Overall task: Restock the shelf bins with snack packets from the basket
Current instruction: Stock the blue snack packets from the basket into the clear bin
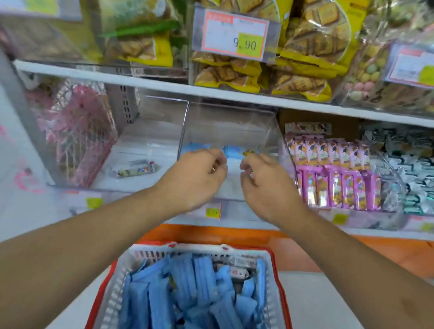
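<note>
A red-rimmed white basket (113, 280) at the bottom centre is full of blue snack packets (195, 292). Both my hands reach into a clear shelf bin (230, 118) in the middle of the lower shelf. My left hand (197, 175) has its fingers curled, with a blue packet (194, 147) lying just beyond its knuckles; whether it holds that packet is hidden. My right hand (263, 186) curls its fingertips at the yellow-tipped end of a second blue packet (234, 150) on the bin floor.
Left of the bin, a single loose packet (135, 169) lies in a clear bin beside pink netted goods (78, 132). To the right stand pink packets (339, 174) and white-green sweets (422, 178). Yellow biscuit bags (311, 42) fill the upper shelf. An orange ledge (359, 251) runs below.
</note>
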`<action>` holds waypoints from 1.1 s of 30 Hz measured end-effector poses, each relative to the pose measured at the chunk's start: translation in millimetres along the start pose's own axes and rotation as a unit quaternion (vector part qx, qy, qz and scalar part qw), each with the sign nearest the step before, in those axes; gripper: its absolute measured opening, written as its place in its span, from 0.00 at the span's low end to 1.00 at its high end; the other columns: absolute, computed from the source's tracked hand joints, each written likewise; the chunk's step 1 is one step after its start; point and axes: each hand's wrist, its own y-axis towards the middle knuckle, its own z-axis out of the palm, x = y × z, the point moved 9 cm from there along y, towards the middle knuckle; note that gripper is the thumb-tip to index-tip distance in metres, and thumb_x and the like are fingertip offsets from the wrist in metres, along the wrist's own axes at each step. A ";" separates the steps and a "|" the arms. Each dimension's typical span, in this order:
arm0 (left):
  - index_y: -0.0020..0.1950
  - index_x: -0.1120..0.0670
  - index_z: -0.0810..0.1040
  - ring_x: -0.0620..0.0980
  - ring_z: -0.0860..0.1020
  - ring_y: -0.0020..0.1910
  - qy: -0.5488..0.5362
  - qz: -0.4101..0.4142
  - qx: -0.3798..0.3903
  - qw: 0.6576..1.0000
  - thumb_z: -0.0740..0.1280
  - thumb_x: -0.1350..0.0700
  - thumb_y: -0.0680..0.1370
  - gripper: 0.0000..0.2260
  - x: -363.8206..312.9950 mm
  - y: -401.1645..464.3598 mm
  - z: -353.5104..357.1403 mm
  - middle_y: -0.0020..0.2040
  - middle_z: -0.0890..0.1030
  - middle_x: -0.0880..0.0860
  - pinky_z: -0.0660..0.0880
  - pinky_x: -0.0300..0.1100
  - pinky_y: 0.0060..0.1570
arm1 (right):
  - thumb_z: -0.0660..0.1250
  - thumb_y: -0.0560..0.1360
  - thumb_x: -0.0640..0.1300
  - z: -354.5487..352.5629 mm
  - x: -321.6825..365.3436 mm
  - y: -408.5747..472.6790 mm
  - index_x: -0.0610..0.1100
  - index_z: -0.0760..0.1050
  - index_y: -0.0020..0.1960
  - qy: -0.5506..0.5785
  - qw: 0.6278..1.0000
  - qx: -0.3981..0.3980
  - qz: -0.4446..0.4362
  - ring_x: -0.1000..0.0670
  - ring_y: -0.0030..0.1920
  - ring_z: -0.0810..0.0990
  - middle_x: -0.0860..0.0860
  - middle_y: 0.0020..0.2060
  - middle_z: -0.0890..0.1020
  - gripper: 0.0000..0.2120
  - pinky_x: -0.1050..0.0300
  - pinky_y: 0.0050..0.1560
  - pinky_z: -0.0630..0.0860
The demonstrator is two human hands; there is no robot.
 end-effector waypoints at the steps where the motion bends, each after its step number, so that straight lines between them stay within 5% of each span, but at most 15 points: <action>1: 0.54 0.50 0.80 0.48 0.79 0.47 -0.025 0.015 -0.007 1.000 0.62 0.50 0.82 0.08 -2.1 -22.5 -7.9 0.46 0.83 0.47 0.74 0.43 0.50 | 0.63 0.80 0.43 -5.3 13.3 -18.2 0.45 0.75 0.54 0.023 1.000 -0.006 -0.020 0.46 0.48 0.77 0.50 0.48 0.77 0.05 0.47 0.48 0.76; 6: 0.50 0.47 0.77 0.43 0.78 0.45 -0.023 -0.030 0.040 0.999 0.63 0.48 0.82 0.05 49.9 -115.3 3.8 0.45 0.80 0.45 0.74 0.44 0.48 | 0.59 0.79 0.46 59.1 38.6 -96.6 0.50 0.70 0.52 -0.005 0.983 0.181 -0.022 0.46 0.49 0.77 0.51 0.47 0.77 0.03 0.45 0.49 0.77; 10: 0.70 0.52 0.71 0.60 0.74 0.64 0.112 -0.189 0.150 0.964 0.57 0.45 0.85 0.18 146.9 -165.5 53.6 0.66 0.73 0.56 0.72 0.54 0.64 | 0.61 0.80 0.46 141.6 17.9 -145.8 0.48 0.69 0.69 -0.079 0.932 0.348 0.063 0.40 0.61 0.77 0.44 0.65 0.74 0.18 0.46 0.55 0.79; 13: 0.82 0.56 0.56 0.66 0.59 0.77 0.171 -0.256 0.196 0.931 0.50 0.43 0.86 0.27 199.2 -202.9 78.2 0.79 0.57 0.62 0.63 0.61 0.74 | 0.61 0.83 0.53 187.0 8.4 -172.4 0.57 0.54 0.83 -0.100 0.897 0.419 0.100 0.36 0.78 0.62 0.41 0.80 0.59 0.31 0.42 0.72 0.69; 16: 0.83 0.58 0.43 0.64 0.54 0.81 0.121 -0.325 0.257 0.902 0.51 0.42 0.86 0.33 221.4 -234.2 98.2 0.82 0.48 0.62 0.57 0.57 0.78 | 0.60 0.83 0.59 221.9 3.2 -193.4 0.60 0.46 0.84 -0.113 0.868 0.466 0.129 0.33 0.82 0.48 0.39 0.83 0.49 0.35 0.37 0.80 0.58; 19: 0.83 0.59 0.39 0.62 0.56 0.80 0.085 -0.339 0.273 0.896 0.54 0.41 0.86 0.36 228.0 -239.9 108.7 0.83 0.45 0.61 0.59 0.54 0.77 | 0.65 0.82 0.55 234.7 5.7 -196.1 0.54 0.48 0.83 -0.158 0.874 0.444 0.123 0.34 0.80 0.55 0.36 0.80 0.57 0.37 0.39 0.75 0.65; 23: 0.82 0.60 0.36 0.64 0.55 0.81 0.111 -0.356 0.314 0.873 0.51 0.37 0.85 0.39 230.8 -234.7 109.6 0.82 0.40 0.62 0.59 0.54 0.77 | 0.72 0.75 0.42 225.2 8.3 -178.7 0.44 0.58 0.76 -0.153 0.900 0.389 0.123 0.39 0.67 0.71 0.40 0.68 0.70 0.36 0.47 0.54 0.77; 27: 0.82 0.61 0.49 0.65 0.60 0.77 0.177 -0.360 0.312 0.861 0.57 0.42 0.84 0.35 227.0 -221.8 96.0 0.80 0.52 0.63 0.66 0.56 0.73 | 0.67 0.72 0.40 196.1 -3.0 -162.1 0.42 0.67 0.69 -0.012 0.911 0.339 0.234 0.46 0.45 0.80 0.45 0.47 0.79 0.25 0.54 0.35 0.74; 29: 0.78 0.58 0.61 0.60 0.69 0.71 0.196 -0.314 0.349 0.861 0.60 0.47 0.83 0.27 212.8 -207.4 88.2 0.75 0.62 0.61 0.72 0.52 0.66 | 0.63 0.76 0.40 174.7 -6.8 -147.4 0.38 0.75 0.62 0.068 0.901 0.316 0.288 0.48 0.37 0.76 0.46 0.41 0.79 0.16 0.54 0.34 0.70; 31: 0.61 0.53 0.74 0.49 0.76 0.52 0.157 -0.241 0.379 0.880 0.61 0.48 0.82 0.12 183.1 -184.7 79.8 0.57 0.73 0.55 0.74 0.44 0.50 | 0.61 0.78 0.40 149.9 -3.0 -135.1 0.37 0.81 0.54 0.164 0.877 0.314 0.325 0.47 0.36 0.76 0.47 0.38 0.78 0.12 0.54 0.38 0.71; 33: 0.50 0.50 0.72 0.47 0.73 0.44 0.095 -0.177 0.352 0.914 0.62 0.46 0.82 0.09 143.0 -157.9 61.0 0.49 0.72 0.49 0.70 0.42 0.45 | 0.60 0.72 0.40 126.2 16.4 -129.7 0.42 0.84 0.48 0.316 0.828 0.323 0.332 0.40 0.43 0.83 0.42 0.42 0.84 0.13 0.48 0.49 0.74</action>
